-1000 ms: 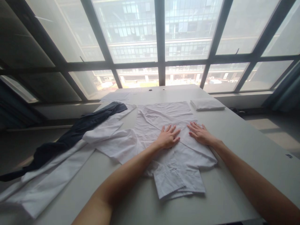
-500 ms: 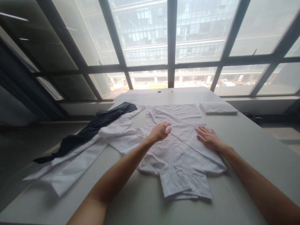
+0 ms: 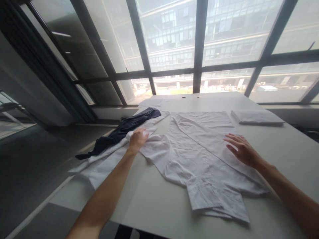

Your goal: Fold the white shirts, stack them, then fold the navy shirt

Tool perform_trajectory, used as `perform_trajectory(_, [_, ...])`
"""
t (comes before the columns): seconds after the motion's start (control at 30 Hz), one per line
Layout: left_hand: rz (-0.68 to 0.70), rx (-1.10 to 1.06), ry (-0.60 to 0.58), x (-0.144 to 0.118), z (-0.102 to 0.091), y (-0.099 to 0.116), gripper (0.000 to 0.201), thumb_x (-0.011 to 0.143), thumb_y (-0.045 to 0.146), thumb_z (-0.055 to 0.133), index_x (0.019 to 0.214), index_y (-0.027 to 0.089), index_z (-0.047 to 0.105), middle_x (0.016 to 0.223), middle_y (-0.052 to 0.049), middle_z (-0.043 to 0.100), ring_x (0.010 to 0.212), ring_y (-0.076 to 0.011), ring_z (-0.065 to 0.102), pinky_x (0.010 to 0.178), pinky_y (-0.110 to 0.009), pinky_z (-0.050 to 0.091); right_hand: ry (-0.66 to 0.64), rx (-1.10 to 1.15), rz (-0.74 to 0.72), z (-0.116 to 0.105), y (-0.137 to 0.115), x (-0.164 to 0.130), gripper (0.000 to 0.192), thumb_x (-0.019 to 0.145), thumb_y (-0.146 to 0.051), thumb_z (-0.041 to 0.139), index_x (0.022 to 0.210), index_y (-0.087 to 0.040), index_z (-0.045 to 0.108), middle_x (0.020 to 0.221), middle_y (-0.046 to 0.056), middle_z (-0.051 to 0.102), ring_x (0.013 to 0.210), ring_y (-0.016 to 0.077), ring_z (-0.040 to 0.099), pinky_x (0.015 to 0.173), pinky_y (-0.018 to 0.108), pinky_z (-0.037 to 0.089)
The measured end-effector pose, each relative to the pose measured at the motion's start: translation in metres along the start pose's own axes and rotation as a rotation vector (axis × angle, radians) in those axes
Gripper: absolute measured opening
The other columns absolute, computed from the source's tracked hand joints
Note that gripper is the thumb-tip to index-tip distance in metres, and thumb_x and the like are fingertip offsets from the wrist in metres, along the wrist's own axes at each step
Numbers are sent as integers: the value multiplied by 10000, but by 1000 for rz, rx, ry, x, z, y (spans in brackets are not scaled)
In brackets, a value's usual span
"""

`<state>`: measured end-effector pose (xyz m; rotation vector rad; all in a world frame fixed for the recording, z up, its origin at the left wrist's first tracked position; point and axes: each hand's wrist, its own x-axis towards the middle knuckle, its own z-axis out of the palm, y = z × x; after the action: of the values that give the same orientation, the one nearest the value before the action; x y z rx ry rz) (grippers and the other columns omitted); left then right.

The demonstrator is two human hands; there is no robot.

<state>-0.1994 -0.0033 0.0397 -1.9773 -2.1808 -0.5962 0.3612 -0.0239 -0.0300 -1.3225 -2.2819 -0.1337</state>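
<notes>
A white long-sleeved shirt [image 3: 199,156] lies spread on the white table [image 3: 154,202]. A diagonal fold crosses its body, and a flat, layered part of it juts toward me. One sleeve [image 3: 157,146] stretches out to the left. My left hand [image 3: 138,140] is over the outer end of this sleeve, its thumb apart from the fingers; whether it touches the cloth I cannot tell. On the other side, my right hand [image 3: 243,151] is at the shirt's right edge, fingers spread and holding nothing.
Left of the shirt lie a dark navy garment [image 3: 124,127] and more white cloth [image 3: 99,169], along the table's left edge. A folded white stack [image 3: 259,118] sits at the back right. Large windows [image 3: 171,36] stand behind the table.
My left hand has moved left from the shirt's body to the sleeve. My right hand stays by the right edge, its fingers now looking more raised. The view has turned left.
</notes>
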Motion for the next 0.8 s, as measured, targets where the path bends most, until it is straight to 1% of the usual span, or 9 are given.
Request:
perform_trajectory(0.07, [-16, -8, -35, 2, 4, -10, 365, 875, 332, 648, 1203, 175, 684, 1271, -129, 688, 1193, -292, 619, 1036, -361, 461, 23, 25, -39, -4, -7, 3, 407, 1015, -418, 417, 1295, -255, 663, 1432, 114, 614, 1399, 309, 492, 1171, 589, 322])
perform_trajectory(0.13, [-30, -19, -27, 5, 3, -19, 330, 892, 314, 622, 1169, 156, 705, 1235, -141, 698, 1168, -292, 633, 1014, -350, 469, 47, 51, -48, -9, -11, 5, 395, 1009, -403, 424, 1275, -252, 674, 1406, 116, 632, 1382, 307, 510, 1158, 567, 363])
perform_trajectory(0.23, [-103, 7, 101, 10, -6, -38, 321, 950, 278, 517, 1171, 143, 706, 1220, -157, 694, 1139, -302, 641, 997, -371, 477, 69, 93, -35, -13, -16, 7, 387, 997, -392, 436, 1265, -258, 682, 1375, 116, 649, 1357, 311, 533, 1120, 550, 428])
perform_trajectory(0.3, [-168, 46, 142, 12, -12, -52, 341, 943, 304, 536, 1200, 147, 695, 1220, -165, 691, 1120, -323, 642, 982, -397, 485, 76, 107, -32, -13, -18, 8, 379, 993, -390, 442, 1251, -260, 688, 1357, 114, 659, 1345, 310, 543, 1104, 540, 453])
perform_trajectory(0.43, [-254, 16, 37, 10, -12, -69, 389, 868, 367, 650, 1188, 151, 700, 1208, -171, 707, 1108, -330, 654, 948, -382, 493, 80, 115, -68, -9, -22, 7, 351, 995, -370, 455, 1227, -255, 691, 1336, 110, 668, 1338, 287, 552, 1105, 499, 465])
perform_trajectory(0.53, [-333, -112, -22, 9, -11, -75, 356, 802, 341, 704, 1096, 142, 726, 1120, -154, 744, 1036, -309, 686, 872, -333, 499, 79, 113, -82, -7, -21, 7, 339, 988, -363, 465, 1213, -262, 697, 1330, 105, 671, 1324, 286, 564, 1093, 494, 477])
perform_trajectory(0.63, [-373, -179, -54, 9, -16, -77, 283, 731, 325, 745, 928, 122, 744, 918, -124, 763, 889, -292, 706, 761, -304, 498, 84, 140, -78, -7, -26, 14, 325, 982, -370, 467, 1165, -265, 714, 1298, 105, 685, 1286, 291, 591, 1075, 501, 492])
perform_trajectory(0.73, [-336, -213, -38, 7, -25, -72, 268, 787, 383, 682, 859, 132, 745, 808, -74, 747, 817, -255, 693, 706, -276, 491, 97, 262, -79, -8, -52, 30, 301, 977, -388, 484, 1103, -266, 729, 1245, 106, 705, 1238, 295, 616, 1067, 506, 495])
perform_trajectory(0.8, [-262, -272, 8, 6, -31, -60, 315, 861, 395, 590, 958, 143, 753, 874, -52, 759, 841, -224, 687, 725, -253, 499, 94, 384, -49, -8, -82, 46, 286, 971, -404, 505, 1079, -271, 734, 1221, 99, 714, 1205, 298, 631, 1059, 512, 497])
